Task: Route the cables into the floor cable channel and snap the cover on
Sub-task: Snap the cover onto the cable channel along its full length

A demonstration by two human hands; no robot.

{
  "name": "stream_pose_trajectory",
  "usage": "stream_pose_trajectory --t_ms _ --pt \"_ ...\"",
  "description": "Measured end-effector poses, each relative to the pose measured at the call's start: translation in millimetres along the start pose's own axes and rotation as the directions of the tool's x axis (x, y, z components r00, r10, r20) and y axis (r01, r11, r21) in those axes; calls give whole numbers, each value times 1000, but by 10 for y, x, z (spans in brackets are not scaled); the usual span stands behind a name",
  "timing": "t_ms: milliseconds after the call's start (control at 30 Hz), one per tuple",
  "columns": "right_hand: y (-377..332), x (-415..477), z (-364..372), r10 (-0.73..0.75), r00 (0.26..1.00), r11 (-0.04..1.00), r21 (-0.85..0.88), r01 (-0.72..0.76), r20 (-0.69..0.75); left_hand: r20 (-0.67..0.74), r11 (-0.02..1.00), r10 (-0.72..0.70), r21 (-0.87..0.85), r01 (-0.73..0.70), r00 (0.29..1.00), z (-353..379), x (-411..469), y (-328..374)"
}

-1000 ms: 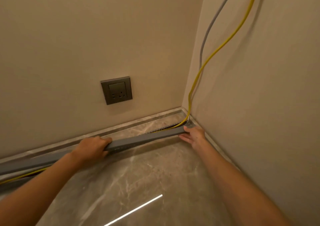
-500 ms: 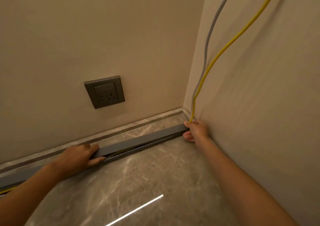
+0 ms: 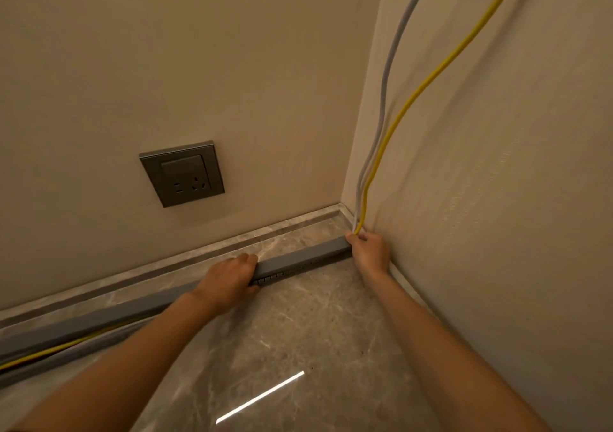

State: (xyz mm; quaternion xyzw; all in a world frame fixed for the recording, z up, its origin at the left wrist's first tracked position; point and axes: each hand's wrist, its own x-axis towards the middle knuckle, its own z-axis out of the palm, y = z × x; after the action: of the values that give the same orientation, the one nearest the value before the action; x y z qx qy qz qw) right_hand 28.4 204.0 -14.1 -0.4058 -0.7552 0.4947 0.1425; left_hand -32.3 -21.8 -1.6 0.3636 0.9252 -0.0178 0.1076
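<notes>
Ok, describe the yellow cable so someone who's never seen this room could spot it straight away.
Find the corner where the two beige walls meet the marble floor. Two cables run down the right-hand wall to the right hand at the grey cover's end. The yellow cable is the bright one, right of the grey cable.

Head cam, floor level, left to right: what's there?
Yellow cable showing under the cover → left hand → grey cover → right hand at the corner.
</notes>
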Motion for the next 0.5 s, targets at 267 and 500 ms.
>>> stream_pose_trajectory --t_ms 267,500 --pt "-24 39 112 -13 999 1000 -7 14 50 44 1000 11 -26 -10 999 -74 -125 -201" --pt "-85 150 188 133 988 981 130 -143 80 57 999 8 -48 -5 998 -115 -134 -246"
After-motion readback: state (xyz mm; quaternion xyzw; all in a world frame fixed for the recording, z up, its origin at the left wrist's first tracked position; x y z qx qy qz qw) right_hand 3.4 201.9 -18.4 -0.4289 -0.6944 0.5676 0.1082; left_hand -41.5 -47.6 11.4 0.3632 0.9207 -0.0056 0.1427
